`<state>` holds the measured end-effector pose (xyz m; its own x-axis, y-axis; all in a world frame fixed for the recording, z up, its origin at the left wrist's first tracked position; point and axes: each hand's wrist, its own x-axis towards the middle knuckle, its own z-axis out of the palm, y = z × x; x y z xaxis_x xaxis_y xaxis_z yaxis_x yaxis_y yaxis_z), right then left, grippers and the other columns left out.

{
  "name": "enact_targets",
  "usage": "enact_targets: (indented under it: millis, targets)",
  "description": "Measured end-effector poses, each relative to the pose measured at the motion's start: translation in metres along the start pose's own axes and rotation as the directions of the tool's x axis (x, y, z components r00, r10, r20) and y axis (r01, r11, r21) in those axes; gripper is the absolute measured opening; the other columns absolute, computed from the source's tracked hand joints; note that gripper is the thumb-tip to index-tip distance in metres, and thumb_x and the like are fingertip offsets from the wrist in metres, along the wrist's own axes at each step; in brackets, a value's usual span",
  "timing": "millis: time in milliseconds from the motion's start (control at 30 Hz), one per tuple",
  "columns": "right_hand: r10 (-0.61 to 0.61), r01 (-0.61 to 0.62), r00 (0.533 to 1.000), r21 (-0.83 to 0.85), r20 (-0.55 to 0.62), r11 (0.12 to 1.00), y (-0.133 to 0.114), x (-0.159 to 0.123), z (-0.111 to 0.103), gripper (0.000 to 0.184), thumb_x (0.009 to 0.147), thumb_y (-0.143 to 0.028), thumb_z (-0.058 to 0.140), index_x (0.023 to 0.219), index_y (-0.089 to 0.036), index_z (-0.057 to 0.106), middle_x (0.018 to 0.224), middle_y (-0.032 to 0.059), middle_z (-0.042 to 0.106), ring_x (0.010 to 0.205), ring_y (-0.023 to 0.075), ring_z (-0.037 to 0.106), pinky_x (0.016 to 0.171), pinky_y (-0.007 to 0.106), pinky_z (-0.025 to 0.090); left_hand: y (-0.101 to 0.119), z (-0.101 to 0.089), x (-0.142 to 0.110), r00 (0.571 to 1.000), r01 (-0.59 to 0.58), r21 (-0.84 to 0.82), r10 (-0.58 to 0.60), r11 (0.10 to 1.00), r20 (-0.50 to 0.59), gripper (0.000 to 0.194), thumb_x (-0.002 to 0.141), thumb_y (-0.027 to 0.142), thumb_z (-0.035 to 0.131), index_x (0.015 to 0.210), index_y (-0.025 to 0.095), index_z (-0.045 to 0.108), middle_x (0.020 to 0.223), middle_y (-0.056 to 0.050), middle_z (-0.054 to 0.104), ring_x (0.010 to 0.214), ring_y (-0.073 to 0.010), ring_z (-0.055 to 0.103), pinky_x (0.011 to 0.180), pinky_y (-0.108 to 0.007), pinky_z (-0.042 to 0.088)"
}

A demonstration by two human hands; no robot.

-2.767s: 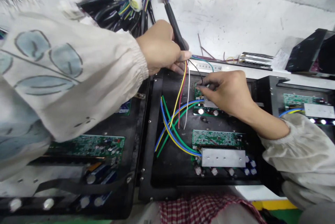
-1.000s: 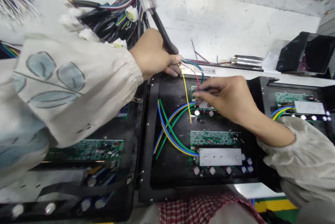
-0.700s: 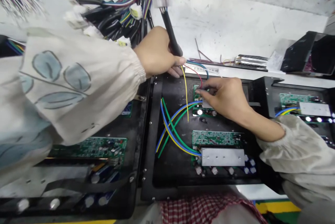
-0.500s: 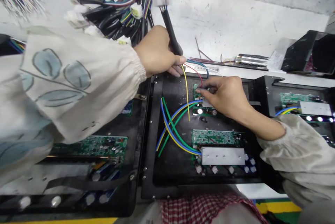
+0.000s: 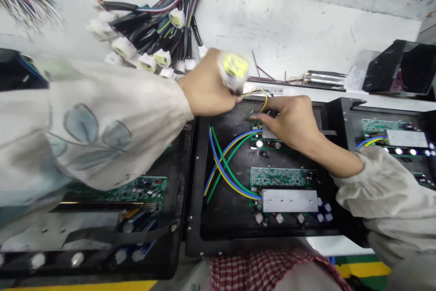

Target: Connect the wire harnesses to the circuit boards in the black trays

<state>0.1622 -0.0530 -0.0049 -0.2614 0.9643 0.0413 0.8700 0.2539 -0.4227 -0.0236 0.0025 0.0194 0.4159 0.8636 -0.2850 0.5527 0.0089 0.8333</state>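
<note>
White bench (image 5: 316, 16) behind. Left hand (image 5: 206, 89) closed at base of connector (image 5: 235, 68), apparently anchoring yellow wire (image 5: 266, 99); right hand (image 5: 295, 120) pinches it.

Open white surface (image 5: 306, 32) beyond, harness pile (image 5: 146, 30) blocking left, black box (image 5: 383, 68) right

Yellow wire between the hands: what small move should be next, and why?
Perhaps ease the yellow wire toward the upper board: it arches from the left hand to the right hand, which partly covers that board. The wire's tip is hidden.
</note>
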Motion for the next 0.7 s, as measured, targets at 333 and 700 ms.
enact_targets:
  millis: [333, 700]
  targets:
    - [-0.004, 0.008, 0.999, -0.074, 0.047, 0.997, 0.003, 0.003, 0.009, 0.013, 0.077, -0.023, 0.065, 0.084, -0.021, 0.075, 0.077, 0.005, 0.073, 0.067, 0.021, 0.063, 0.064, 0.031, 0.041, -0.003, 0.021, -0.004, 0.895, -0.435, 0.786, 0.116, 0.439, 0.431, 0.024, 0.077, 0.004, 0.044, 0.07, 0.015, 0.065, 0.084, -0.011, 0.065, 0.096, -0.0307, 0.062, 0.081, -0.039, 0.045]
    - [0.001, 0.003, 0.999, -0.117, 0.035, 0.993, 0.002, 0.004, 0.01, 0.011, 0.077, -0.026, 0.067, 0.081, -0.02, 0.075, 0.068, 0.0038, 0.07, 0.058, 0.0174, 0.059, 0.058, 0.029, 0.037, 0.027, -0.009, 0.003, 0.958, -0.286, 0.835, 0.132, 0.47, 0.255, 0.025, 0.076, 0.013, 0.048, 0.091, 0.01, 0.067, 0.107, -0.016, 0.063, 0.113, -0.0373, 0.053, 0.094, -0.047, 0.041]
